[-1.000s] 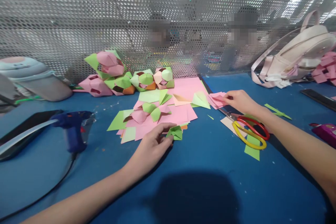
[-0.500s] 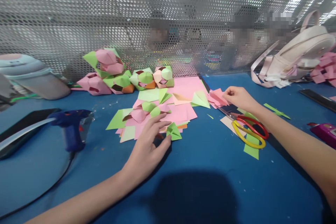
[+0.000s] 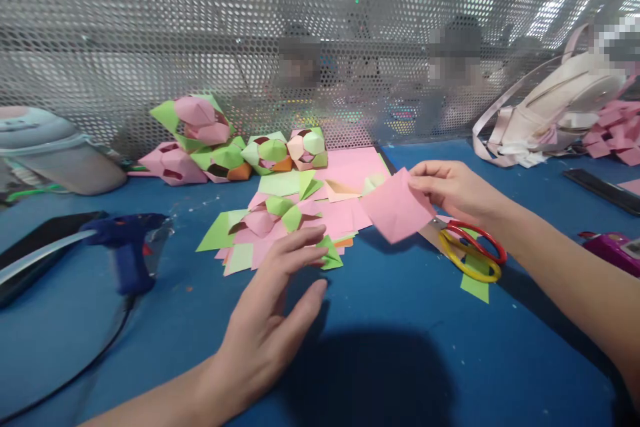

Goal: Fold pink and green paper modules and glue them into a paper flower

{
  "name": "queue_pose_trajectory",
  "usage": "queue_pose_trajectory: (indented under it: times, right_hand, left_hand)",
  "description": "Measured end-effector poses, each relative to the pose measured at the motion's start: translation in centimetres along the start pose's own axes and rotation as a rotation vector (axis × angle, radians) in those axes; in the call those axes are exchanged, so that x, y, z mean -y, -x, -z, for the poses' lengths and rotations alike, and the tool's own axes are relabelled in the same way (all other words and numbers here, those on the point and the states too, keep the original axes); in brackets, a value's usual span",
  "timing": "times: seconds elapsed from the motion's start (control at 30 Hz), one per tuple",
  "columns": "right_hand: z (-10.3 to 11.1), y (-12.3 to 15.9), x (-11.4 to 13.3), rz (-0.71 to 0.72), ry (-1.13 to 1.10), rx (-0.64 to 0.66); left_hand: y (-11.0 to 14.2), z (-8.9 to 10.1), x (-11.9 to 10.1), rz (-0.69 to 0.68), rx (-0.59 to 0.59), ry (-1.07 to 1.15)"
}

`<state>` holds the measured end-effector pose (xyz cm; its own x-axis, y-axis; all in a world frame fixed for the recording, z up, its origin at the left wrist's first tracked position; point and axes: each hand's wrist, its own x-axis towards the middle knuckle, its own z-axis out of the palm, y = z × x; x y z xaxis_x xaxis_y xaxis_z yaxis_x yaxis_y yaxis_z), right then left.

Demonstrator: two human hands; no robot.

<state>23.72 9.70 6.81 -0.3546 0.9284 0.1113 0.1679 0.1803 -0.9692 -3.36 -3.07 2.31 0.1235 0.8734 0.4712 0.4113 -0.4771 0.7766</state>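
One pink square [image 3: 396, 207] in right hand [image 3: 456, 192]

From my screen I count one left hand [image 3: 270, 327], one right hand [image 3: 453, 188], one raised pink paper square [image 3: 399, 207], one pair of scissors [image 3: 445, 249], one glue gun [image 3: 131, 261], one backpack [image 3: 553, 103] and five paper balls [image 3: 271, 151]; the overlapping sheets [image 3: 356, 161] defeat my count.

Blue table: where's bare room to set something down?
The blue table looks free between the left hand and right forearm, and between the glue gun and left forearm. Crowded: the paper pile, and around the scissors, by scraps and the right hand with its pink paper.
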Motion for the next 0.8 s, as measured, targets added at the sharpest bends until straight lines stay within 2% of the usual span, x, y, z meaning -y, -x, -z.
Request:
queue_pose_trajectory:
  times: [0.1, 0.2, 0.3, 0.37, 0.47, 0.6, 0.7, 0.8]
  right_hand:
    - [-3.2, 2.2, 1.5, -0.014, -0.037, 0.150]
    - [-5.4, 3.5, 1.2, -0.033, 0.047, 0.178]
    - [-6.3, 4.3, 0.0, -0.053, 0.085, 0.104]
    - [-6.6, 4.8, -0.8, -0.059, 0.075, 0.043]
    - [-6.7, 5.6, -1.4, -0.052, 0.086, 0.012]
    - [-7.0, 6.7, -1.7, -0.109, 0.067, 0.079]
    - [-7.1, 7.1, -1.9, -0.140, 0.002, 0.127]
    - [-7.1, 7.4, -2.2, -0.113, 0.063, 0.235]
  left_hand:
    - [0.1, -0.3, -0.6, 0.303, 0.060, 0.255]
    - [0.0, -0.7, -1.1, 0.521, 0.162, 0.519]
    - [-0.1, -1.2, -1.5, 0.588, 0.276, 0.720]
    - [0.0, -1.7, -1.6, 0.586, 0.288, 0.780]
    - [0.2, -2.4, -1.6, 0.632, 0.258, 0.685]
    - [0.3, -3.1, -1.2, 0.654, 0.299, 0.398]
    - [0.1, -3.0, -0.8, 0.546, 0.355, 0.148]
    - [-0.3, -2.7, -0.5, 0.401, 0.408, -0.037]
